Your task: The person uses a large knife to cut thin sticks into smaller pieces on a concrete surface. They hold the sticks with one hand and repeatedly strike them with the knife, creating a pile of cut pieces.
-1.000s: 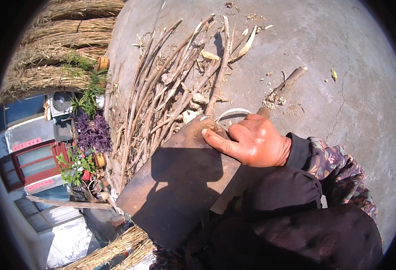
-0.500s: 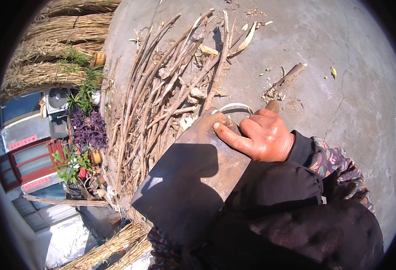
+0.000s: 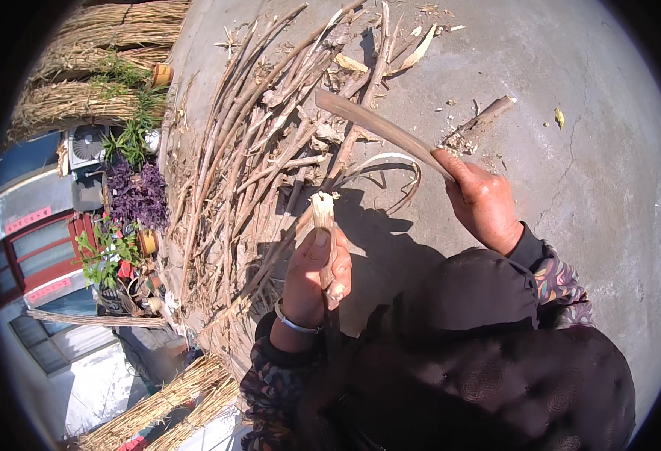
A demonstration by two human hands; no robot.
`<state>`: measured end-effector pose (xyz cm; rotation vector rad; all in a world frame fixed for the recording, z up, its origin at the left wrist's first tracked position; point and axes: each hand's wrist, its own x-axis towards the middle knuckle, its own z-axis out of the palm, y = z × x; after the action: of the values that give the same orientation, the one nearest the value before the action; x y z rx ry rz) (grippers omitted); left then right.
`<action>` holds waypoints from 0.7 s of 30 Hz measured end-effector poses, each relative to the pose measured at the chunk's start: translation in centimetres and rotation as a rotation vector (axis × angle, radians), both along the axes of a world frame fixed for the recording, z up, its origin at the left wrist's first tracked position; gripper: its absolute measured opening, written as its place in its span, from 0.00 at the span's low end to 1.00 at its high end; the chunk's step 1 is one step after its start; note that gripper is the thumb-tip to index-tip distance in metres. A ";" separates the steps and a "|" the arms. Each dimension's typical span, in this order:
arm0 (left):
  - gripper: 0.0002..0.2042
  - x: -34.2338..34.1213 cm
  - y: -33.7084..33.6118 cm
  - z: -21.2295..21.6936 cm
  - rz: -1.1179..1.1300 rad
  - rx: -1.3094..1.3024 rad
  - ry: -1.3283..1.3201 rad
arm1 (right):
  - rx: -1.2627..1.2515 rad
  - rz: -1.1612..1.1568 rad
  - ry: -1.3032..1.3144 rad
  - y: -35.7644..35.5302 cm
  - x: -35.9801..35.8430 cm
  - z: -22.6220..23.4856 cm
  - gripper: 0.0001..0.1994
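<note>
My left hand [image 3: 311, 274] is closed around a stick [image 3: 323, 213], which stands roughly upright with its frayed, pale cut end on top. Its lower part runs down in front of my dark clothing. In my right hand [image 3: 484, 203] is a cleaver [image 3: 379, 129] with a broad metal blade, now turned nearly edge-on and pointing up and left, over the sticks. The blade is apart from the stick in my left hand. A peeled strip of bark [image 3: 390, 158] curls on the ground between my hands.
A long pile of cut branches [image 3: 240, 143] lies to the left. A short log [image 3: 488, 116] rests amid wood chips on the concrete [image 3: 556, 180]. Potted plants [image 3: 139, 192], dry stalk bundles [image 3: 97, 68] and a house wall with red-framed windows [image 3: 45, 248] line the far left.
My right hand has swung the cleaver from broadside, where it covered the lower middle, to nearly edge-on and higher. My left hand and its stick, hidden before, now show.
</note>
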<state>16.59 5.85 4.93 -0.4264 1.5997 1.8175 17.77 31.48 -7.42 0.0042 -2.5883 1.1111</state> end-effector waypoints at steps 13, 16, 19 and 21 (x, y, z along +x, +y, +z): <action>0.19 -4.8 0.9 -3.9 0.145 0.138 0.089 | 0.197 0.315 0.626 -2.5 -2.0 3.9 0.24; 0.19 -4.6 1.0 -3.7 0.132 0.140 0.079 | 0.212 0.299 0.600 -2.5 -1.8 3.6 0.25; 0.19 -4.4 1.2 -3.5 0.119 0.132 0.067 | 0.248 0.295 0.550 -2.3 -1.5 3.5 0.27; 0.19 -4.4 1.4 -3.4 0.099 0.129 0.062 | 0.248 0.290 0.524 -2.2 -1.3 3.5 0.28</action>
<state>12.19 7.25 1.49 -0.4001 1.5151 2.0134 16.47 29.24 -3.93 0.6554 -2.2616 0.7353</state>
